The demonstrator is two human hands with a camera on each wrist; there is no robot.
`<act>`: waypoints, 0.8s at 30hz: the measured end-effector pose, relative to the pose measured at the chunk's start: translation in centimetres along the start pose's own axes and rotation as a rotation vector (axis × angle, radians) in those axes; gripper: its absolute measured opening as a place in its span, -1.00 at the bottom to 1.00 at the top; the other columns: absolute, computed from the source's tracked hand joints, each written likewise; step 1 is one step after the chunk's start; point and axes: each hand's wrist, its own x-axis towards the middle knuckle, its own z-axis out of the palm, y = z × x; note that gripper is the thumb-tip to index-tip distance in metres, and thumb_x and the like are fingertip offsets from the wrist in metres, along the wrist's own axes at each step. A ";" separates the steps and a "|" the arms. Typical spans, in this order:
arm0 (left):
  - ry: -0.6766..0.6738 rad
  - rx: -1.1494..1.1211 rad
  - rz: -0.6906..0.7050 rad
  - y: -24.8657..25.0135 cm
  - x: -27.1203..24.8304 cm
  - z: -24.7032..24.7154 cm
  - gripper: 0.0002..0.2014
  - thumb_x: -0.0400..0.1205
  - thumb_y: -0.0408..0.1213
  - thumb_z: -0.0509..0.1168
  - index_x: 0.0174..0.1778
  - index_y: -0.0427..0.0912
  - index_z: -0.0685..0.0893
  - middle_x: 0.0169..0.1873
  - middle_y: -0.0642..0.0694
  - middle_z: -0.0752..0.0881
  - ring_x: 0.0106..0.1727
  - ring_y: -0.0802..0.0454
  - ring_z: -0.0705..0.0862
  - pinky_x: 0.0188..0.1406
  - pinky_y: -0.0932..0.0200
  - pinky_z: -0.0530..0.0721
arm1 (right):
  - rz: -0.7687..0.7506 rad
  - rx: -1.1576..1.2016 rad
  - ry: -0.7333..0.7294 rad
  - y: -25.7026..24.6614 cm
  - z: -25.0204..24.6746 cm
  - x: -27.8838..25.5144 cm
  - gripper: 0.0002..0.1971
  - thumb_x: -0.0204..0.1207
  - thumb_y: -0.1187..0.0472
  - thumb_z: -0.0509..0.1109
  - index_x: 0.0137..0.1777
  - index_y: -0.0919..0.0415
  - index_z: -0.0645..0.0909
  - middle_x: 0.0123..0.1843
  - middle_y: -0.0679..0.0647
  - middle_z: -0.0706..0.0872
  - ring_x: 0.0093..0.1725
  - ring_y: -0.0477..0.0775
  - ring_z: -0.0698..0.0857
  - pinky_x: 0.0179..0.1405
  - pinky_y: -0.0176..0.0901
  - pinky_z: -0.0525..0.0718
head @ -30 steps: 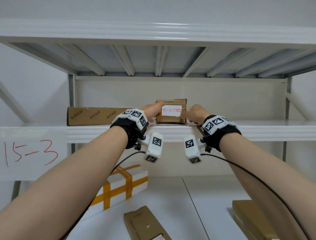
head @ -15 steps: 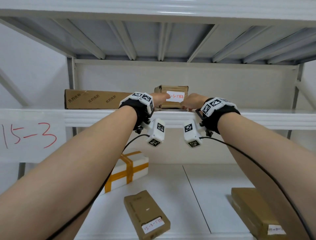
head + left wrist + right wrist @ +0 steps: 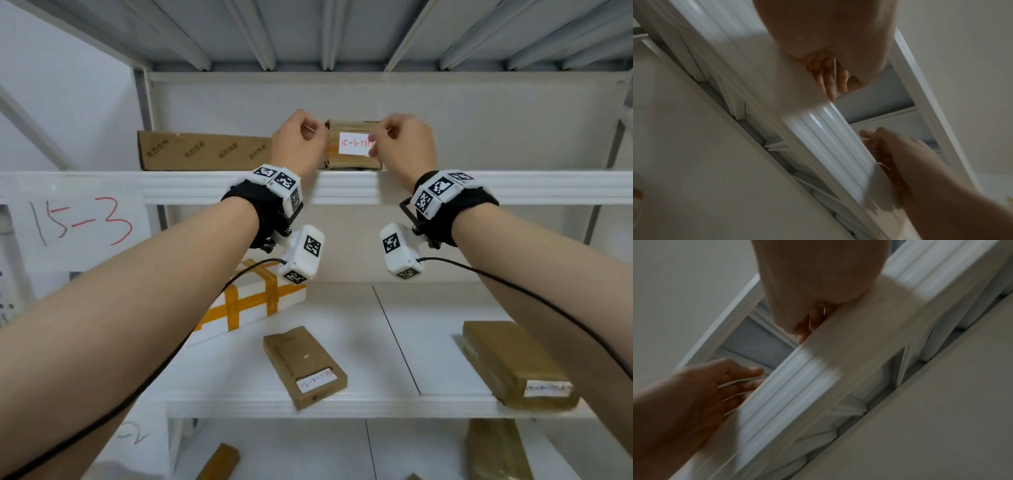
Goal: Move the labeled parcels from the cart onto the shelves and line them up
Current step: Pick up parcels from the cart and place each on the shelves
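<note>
A small brown parcel [image 3: 349, 161] with a white handwritten label [image 3: 352, 144] stands on the upper shelf [image 3: 342, 188], label facing me. My left hand [image 3: 301, 138] hovers just in front of its left edge with fingers loosely curled, holding nothing. My right hand [image 3: 400, 147] is in front of its right side, also loosely curled, and covers the end of the label. Whether either hand touches the parcel I cannot tell. The wrist views are blurred; they show the left hand [image 3: 830, 78] and right hand [image 3: 812, 321] above the shelf lip, holding nothing.
A long flat carton [image 3: 205, 152] lies left of the parcel. On the shelf below are a white box with orange tape [image 3: 250, 301], a small labeled parcel [image 3: 305, 366] and a larger one [image 3: 513, 363]. A "15-3" sign [image 3: 78, 222] hangs at left.
Both hands have come off the parcel's sides and their fingers have curled in. The view has tilted down, showing more of the lower shelves.
</note>
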 end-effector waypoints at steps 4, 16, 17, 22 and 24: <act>0.131 -0.120 0.066 0.1 -2.6 -0.7 -0.92 0.51 -0.16 0.25 -0.19 -0.08 0.55 -0.31 0.00 0.67 -0.23 -0.04 0.71 -0.08 -0.02 0.75 | -0.125 0.159 0.286 -1.6 1.9 -5.1 -0.81 0.51 0.16 0.21 -0.31 -0.05 0.55 -0.36 -0.10 0.70 -0.30 -0.01 0.67 -0.24 0.03 0.66; 0.141 0.027 -0.038 -10.0 -15.3 -5.5 -0.87 0.61 -0.29 0.20 -0.25 -0.02 0.51 -0.44 0.08 0.51 -0.39 0.17 0.45 -0.28 0.04 0.56 | -0.121 0.281 0.113 -1.7 14.6 -20.3 -0.78 0.52 0.30 0.28 -0.37 0.23 0.55 -0.50 -0.05 0.50 -0.45 -0.06 0.44 -0.39 -0.03 0.43; 0.120 0.041 -0.051 -11.5 -16.5 -6.3 -0.89 0.61 -0.30 0.19 -0.23 -0.06 0.52 -0.44 0.08 0.51 -0.39 0.18 0.43 -0.28 0.04 0.54 | -0.122 0.284 0.079 -1.5 15.7 -21.6 -0.80 0.51 0.31 0.27 -0.35 0.29 0.57 -0.49 -0.01 0.51 -0.44 -0.05 0.45 -0.38 -0.03 0.44; 0.059 0.085 -0.139 -18.5 -22.6 -10.6 -0.89 0.62 -0.37 0.15 -0.20 -0.15 0.52 -0.52 0.15 0.45 -0.49 0.27 0.40 -0.41 0.29 0.38 | -0.050 0.298 -0.150 -1.0 21.4 -28.6 -0.82 0.48 0.32 0.27 -0.35 0.21 0.54 -0.48 -0.07 0.47 -0.43 -0.10 0.40 -0.40 -0.02 0.44; 0.053 0.110 -0.220 -21.6 -25.4 -12.7 -0.89 0.61 -0.36 0.15 -0.20 -0.18 0.54 -0.53 0.13 0.43 -0.48 0.23 0.36 -0.39 0.23 0.38 | -0.009 0.284 -0.250 -1.3 23.9 -32.0 -0.80 0.51 0.29 0.26 -0.34 0.12 0.51 -0.49 -0.04 0.48 -0.44 -0.09 0.40 -0.42 -0.05 0.41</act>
